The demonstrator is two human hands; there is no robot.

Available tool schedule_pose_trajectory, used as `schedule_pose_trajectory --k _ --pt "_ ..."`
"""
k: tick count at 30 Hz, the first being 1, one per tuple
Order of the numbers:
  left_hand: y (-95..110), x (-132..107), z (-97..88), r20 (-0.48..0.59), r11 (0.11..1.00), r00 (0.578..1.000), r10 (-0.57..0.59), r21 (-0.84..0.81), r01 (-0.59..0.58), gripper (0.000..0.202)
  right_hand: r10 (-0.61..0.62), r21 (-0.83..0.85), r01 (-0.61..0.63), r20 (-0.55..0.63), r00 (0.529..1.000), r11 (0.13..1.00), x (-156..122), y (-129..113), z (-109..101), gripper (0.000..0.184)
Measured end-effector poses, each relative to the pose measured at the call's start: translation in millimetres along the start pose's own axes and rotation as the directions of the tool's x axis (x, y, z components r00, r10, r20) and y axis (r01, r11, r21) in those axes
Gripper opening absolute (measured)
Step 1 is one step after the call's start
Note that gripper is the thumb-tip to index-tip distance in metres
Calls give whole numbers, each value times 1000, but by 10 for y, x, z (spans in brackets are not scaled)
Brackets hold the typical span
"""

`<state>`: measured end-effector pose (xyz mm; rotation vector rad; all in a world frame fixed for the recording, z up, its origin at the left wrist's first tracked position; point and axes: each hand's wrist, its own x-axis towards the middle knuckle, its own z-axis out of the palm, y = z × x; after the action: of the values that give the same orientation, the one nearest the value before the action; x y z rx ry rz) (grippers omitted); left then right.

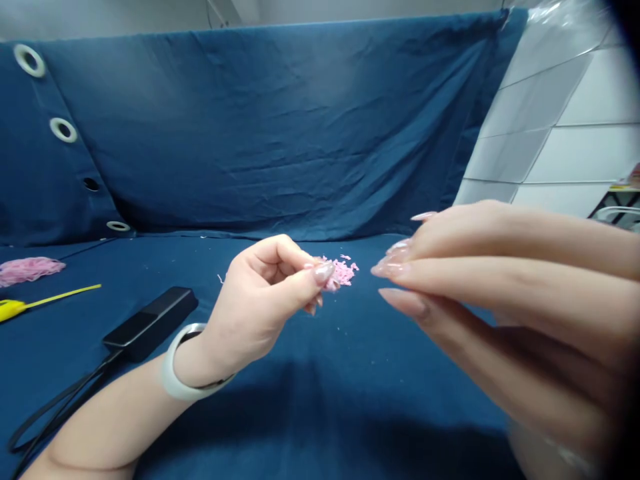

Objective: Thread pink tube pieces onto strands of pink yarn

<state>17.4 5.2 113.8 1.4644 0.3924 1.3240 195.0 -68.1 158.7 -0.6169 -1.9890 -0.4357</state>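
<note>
My left hand [265, 293], with a pale band on its wrist, is closed in a pinch near the middle of the view. Whatever lies between its thumb and forefinger is mostly hidden. A small heap of pink bits [343, 272] shows just past its fingertips, on the blue cloth. Close to the camera at the right, my right hand [480, 287] has its long-nailed fingers drawn together toward the thumb. Only a narrow gap shows at the tips, and anything thin held there cannot be made out.
A bundle of pink strands [31, 270] lies at the far left, above a yellow tool with a thin shaft [63, 296]. Beside my left forearm sits a black box [153, 321] with cables. A blue curtain [280, 133] hangs behind the blue-covered surface [340, 380].
</note>
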Motion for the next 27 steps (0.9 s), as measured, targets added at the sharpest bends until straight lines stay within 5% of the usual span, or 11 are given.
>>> schedule_pose_trajectory --k 8,21,27 --pt "-30 -56 2 78 997 995 56 54 -61 12 128 66 -151 271 954 986 -46 177 168 12" --pt "74 -65 20 111 976 994 -7 216 -17 15 90 44 -105 261 961 994 -81 184 180 17" --pt "141 -52 0 115 918 993 -17 394 -30 13 74 -183 -36 204 976 983 -150 143 266 18"
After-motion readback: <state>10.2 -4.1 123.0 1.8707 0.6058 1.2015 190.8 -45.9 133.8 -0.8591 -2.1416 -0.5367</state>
